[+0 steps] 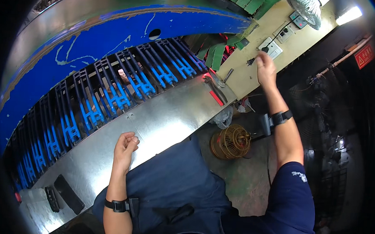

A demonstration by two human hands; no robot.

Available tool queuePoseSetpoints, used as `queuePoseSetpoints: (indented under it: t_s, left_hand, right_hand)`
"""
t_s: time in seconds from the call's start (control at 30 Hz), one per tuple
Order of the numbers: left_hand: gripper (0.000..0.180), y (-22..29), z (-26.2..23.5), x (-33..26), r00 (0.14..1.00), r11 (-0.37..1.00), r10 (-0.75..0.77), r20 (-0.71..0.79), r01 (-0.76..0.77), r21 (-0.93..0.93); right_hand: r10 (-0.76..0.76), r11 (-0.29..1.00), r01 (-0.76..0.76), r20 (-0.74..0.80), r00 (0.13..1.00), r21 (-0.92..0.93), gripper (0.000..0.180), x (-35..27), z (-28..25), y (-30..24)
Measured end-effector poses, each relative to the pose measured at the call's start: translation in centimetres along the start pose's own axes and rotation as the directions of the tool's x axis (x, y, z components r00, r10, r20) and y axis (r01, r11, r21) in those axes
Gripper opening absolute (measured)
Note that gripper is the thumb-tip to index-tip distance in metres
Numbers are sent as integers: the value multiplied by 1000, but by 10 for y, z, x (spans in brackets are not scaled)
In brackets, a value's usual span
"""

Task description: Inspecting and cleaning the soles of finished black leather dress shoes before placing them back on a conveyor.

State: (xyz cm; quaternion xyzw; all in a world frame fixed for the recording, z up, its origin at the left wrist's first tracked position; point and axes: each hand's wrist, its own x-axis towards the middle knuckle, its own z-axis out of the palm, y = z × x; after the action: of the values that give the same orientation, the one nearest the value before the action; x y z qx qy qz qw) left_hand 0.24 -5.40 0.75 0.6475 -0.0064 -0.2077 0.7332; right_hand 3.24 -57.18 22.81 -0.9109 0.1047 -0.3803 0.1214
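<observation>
My left hand (125, 150) hovers over the metal ledge (147, 123), its fingers curled in and nothing visible in them. My right hand (266, 71) is raised at the upper right, just below a white wall socket (271, 48) with a black plug (265, 49) in it. Its fingers are bent together close under the plug; whether something sits between them I cannot make out. A red-and-black hand tool (213, 89), like pliers, lies at the ledge's right end beside a short metal rod (228, 75).
Behind the ledge runs a row of blue metal levers (141, 83) under a blue panel (128, 33). A dark phone (69, 194) lies at the ledge's left end. A round cage (231, 142) stands below right. A lamp (306, 10) hangs above the socket.
</observation>
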Motion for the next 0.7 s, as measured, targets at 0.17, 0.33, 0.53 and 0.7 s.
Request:
queuePoseSetpoints:
  t_s: [0.17,0.33,0.53,0.7]
  left_hand:
    - [30,-10,2,4,999,999,-25,21,24,37]
    - [29,-11,0,6,999,999,-36,27,36,35]
    - [29,-8,4,10,997,997,-68,23,67,47]
    - [30,-13,2,9,999,999,-46,19,46,10]
  right_hand:
    - [-149,810,61,-103,983,-584,48,89,-47,68]
    - [-86,616,71,22,996,-785,61,114,-54,79]
    - [-89,512,90,52,995,-854,63,122,-57,77]
    - [-121,216,203,180,976,-955,54,135,-58,79]
